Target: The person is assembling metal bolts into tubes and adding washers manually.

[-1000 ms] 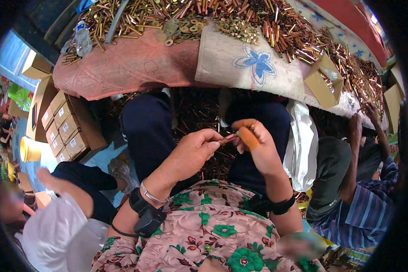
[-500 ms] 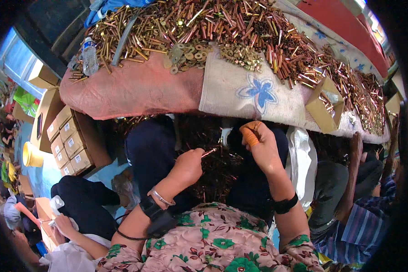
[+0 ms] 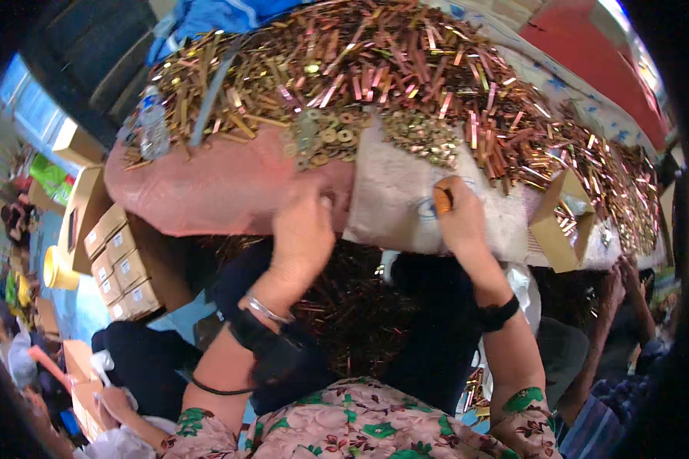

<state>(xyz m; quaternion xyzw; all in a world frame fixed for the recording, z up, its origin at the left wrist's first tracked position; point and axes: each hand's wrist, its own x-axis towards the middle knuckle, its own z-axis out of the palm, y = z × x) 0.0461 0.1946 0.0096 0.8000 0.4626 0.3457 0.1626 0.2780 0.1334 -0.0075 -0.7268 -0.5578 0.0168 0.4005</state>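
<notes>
My left hand (image 3: 306,227) is over the front edge of the red cloth (image 3: 207,180), just below a pile of flat washers (image 3: 333,138). Motion smears its fingers, so I cannot see whether anything is in them. Over the white cloth (image 3: 386,206), my right hand (image 3: 462,218) has its fingers curled, with an orange wrap around one of them. What they hold, if anything, is hidden. A heap of small nuts (image 3: 425,138) lies beyond that hand. Behind both piles spreads a large mound of coppery metal tubes (image 3: 360,65).
A plastic bottle (image 3: 153,126) and a grey strip (image 3: 210,99) lie at the left of the mound. An open carton (image 3: 563,222) stands at the right. Packed small boxes (image 3: 122,264) and a yellow bucket (image 3: 60,268) are at left. Other people sit on both sides.
Both hands have moved forward from above my lap to the cloth-covered work surface. The slim metal rod held in my left hand before is no longer visible. The view has shifted slightly.
</notes>
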